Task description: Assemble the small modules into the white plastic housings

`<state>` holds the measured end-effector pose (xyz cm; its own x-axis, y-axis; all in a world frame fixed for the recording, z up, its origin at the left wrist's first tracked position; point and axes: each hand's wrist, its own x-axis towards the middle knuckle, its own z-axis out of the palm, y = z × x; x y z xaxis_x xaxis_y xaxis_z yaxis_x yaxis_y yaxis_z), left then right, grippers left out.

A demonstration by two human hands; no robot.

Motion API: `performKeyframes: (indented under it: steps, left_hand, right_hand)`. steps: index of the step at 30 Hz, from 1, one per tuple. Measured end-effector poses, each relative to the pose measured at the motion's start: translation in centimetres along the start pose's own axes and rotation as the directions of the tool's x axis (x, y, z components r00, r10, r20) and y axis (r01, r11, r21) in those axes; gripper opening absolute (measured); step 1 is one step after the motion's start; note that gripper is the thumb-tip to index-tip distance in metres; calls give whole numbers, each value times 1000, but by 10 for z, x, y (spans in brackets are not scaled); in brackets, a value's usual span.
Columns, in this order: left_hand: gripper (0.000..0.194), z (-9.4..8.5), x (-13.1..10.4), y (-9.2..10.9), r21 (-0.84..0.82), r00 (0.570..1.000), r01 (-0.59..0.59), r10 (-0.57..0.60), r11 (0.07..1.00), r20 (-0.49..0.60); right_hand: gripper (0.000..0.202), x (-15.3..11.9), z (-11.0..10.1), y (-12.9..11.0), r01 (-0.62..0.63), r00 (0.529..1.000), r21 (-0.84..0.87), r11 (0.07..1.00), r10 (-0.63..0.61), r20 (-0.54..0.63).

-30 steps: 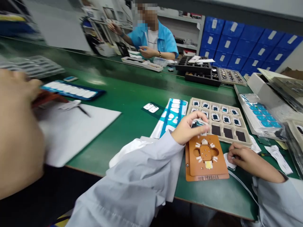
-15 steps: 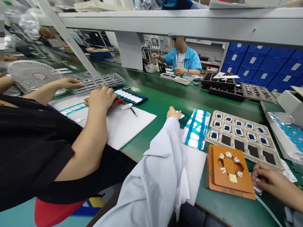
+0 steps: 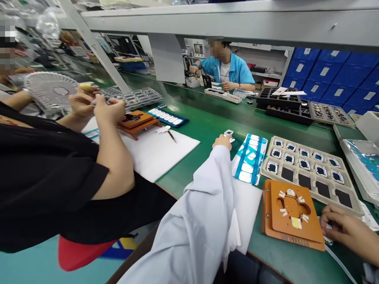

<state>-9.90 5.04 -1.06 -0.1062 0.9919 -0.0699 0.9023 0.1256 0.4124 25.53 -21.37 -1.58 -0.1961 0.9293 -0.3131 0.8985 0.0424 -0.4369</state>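
Observation:
My left hand reaches out over the green bench, its fingers bent at small white pieces; its grip on them is too small to make out. Just right of it lies a blue-and-white sticker sheet. My right hand is at the lower right, fingers curled against a white piece, partly hidden, beside the orange fixture. White tabs and a yellow patch sit on the fixture. Behind it a beige tray holds several dark square parts with white rims.
At the left, a person in black works with both hands above an orange stand on a white foam sheet. Black trays stand at the back. A grey shelf beam crosses overhead. Across the bench sits a person in blue.
The view has shifted slightly. The neighbouring person's hands have lifted off the orange stand and come together. More of the white pieces shows beyond my left hand.

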Motion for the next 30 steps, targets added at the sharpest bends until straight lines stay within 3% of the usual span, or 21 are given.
performKeyframes:
  steps: [8,15,22,26,30]
  left_hand:
    - [44,3,-10,5,101,995,23,-13,995,-97]
    - [45,6,-14,13,170,1000,22,-21,985,-5]
    - [36,-4,-24,31,162,997,-58,65,985,-43]
    - [47,0,-26,28,127,996,23,-11,992,-94]
    - [46,12,-24,22,104,994,90,-83,990,-66]
  right_hand:
    - [22,0,1,1,-15,1000,12,1000,15,-7]
    - [18,-2,1,3,27,996,14,1000,-26,-82]
    - [27,-2,-6,-10,27,981,-37,999,-34,-192]
    - [25,-2,-8,-18,21,967,-56,998,-34,-252]
    - [25,-1,-7,-22,22,970,-75,997,-40,-240]
